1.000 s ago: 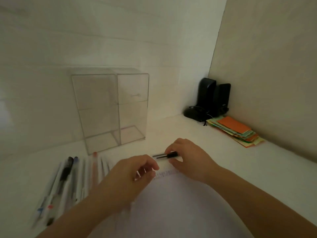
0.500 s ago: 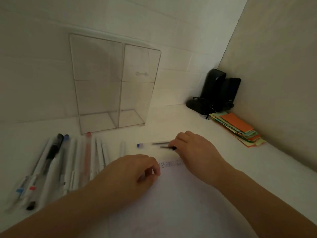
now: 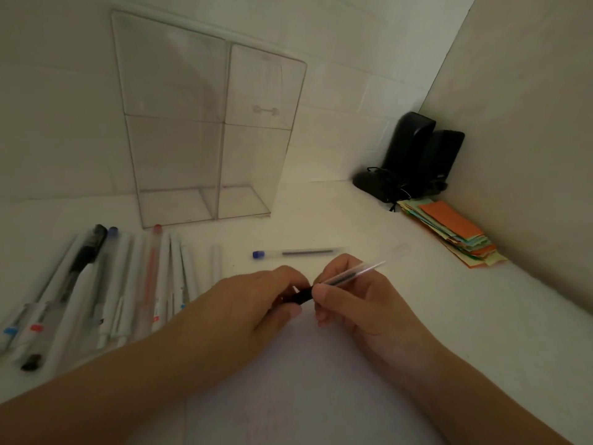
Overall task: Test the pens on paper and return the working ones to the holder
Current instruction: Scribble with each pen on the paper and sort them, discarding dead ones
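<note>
Both hands meet over the near middle of the white surface (image 3: 337, 207). The right hand (image 3: 362, 303) pinches a clear-barrelled pen (image 3: 346, 276) between thumb and forefinger near its dark end; the barrel slants up and away to the right past the knuckles. The left hand (image 3: 256, 300) has its fingers curled and closed on the black end of that same pen, where a cap or grip section shows between the two hands (image 3: 303, 296); which of the two it is cannot be told. The hands are nearly touching at that point.

Beneath the wrists lies a sheet of white paper (image 3: 308, 380), its far edge hidden under the hands.

Just beyond the fingertips a second pen with a blue cap (image 3: 288, 253) lies flat on the surface, crosswise, the cap to the left. To the left of the left hand a row of pens (image 3: 106, 284) lies side by side, pointing away: mostly white barrels, one black, one with a red core, several with coloured marks at the near ends. Detail there is blurred.

Farther off, beyond the row and the left hand, stands a clear acrylic holder (image 3: 205, 123), upright, divided into compartments, with a small handle on its right section.

Well to the right of the right hand, in the corner, stand two dark speakers (image 3: 417, 152), and nearer, a stack of coloured paper slips (image 3: 449, 232), orange on top.
</note>
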The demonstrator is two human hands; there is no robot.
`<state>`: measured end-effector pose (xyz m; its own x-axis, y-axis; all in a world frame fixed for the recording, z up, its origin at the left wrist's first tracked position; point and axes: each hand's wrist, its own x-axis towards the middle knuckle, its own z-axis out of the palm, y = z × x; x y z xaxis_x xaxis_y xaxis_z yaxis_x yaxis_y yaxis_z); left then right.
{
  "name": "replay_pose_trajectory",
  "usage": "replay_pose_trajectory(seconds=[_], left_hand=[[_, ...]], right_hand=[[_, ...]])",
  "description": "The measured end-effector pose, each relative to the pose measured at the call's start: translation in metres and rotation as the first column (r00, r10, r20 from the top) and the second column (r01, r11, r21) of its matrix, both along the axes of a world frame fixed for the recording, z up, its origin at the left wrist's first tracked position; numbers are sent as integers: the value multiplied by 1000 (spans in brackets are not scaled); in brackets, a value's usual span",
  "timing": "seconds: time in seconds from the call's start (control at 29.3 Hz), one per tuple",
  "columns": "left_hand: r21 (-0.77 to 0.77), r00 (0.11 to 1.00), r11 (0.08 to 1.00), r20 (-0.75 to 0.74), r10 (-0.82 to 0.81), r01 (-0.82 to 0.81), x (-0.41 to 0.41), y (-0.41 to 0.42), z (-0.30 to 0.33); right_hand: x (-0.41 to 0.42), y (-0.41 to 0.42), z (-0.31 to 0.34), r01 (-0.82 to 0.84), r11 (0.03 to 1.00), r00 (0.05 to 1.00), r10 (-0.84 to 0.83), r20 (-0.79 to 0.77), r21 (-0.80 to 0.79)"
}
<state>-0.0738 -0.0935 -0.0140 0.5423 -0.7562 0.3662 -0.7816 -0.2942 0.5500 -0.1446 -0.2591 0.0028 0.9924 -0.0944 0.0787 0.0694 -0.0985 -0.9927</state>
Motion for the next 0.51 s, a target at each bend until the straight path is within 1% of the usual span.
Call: replay_pose_trajectory(seconds=[0.1,0.24,0.34,0.44,0.51], left_hand=[[2,999,999,1,-38,38,-1,0,-2],[21,994,995,26,-102,101,-7,2,0],[61,990,991,73,-121,117,-8,5,2],[51,989,992,80,-124,120,-10,5,5],[45,990,992,77,-119,115,-11,5,6]], right_hand=[[-1,0,-1,-28,999,999,27,31,19],[-4,0,-1,-122,991,992,120,32,52],[-6,1,0,-170,984,984,167,57,50],[-7,1,3,-188,981,980,185,71,40],[-8,1,3,-186,981,981,182,67,60]])
